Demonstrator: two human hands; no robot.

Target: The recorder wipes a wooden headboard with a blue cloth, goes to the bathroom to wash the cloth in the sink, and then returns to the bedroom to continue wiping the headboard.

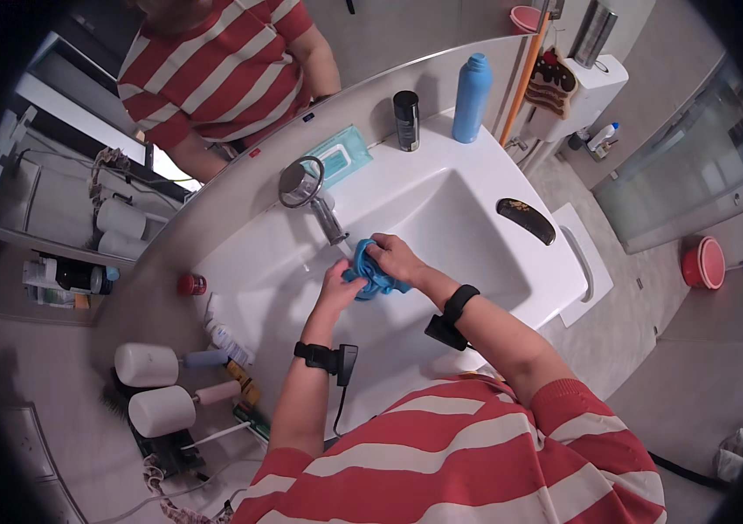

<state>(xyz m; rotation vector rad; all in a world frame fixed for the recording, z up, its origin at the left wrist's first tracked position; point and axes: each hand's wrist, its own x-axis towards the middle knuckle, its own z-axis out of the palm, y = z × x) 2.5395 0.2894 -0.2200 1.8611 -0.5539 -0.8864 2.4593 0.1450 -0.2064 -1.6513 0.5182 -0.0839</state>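
The left hand (335, 286) pinches the left edge of a bunched blue cloth (377, 282), over the white sink (467, 227) beside the faucet (326, 214) spout. The right hand (397, 261) clasps its upper right side, fingers curled. Folds hide several fingertips; water flow is hard to make out.

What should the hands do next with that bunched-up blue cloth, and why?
Perhaps give the blue cloth a gentle squeeze: the left hand and right hand both hold it, bunched near the faucet, and the sink beneath could catch any drips.
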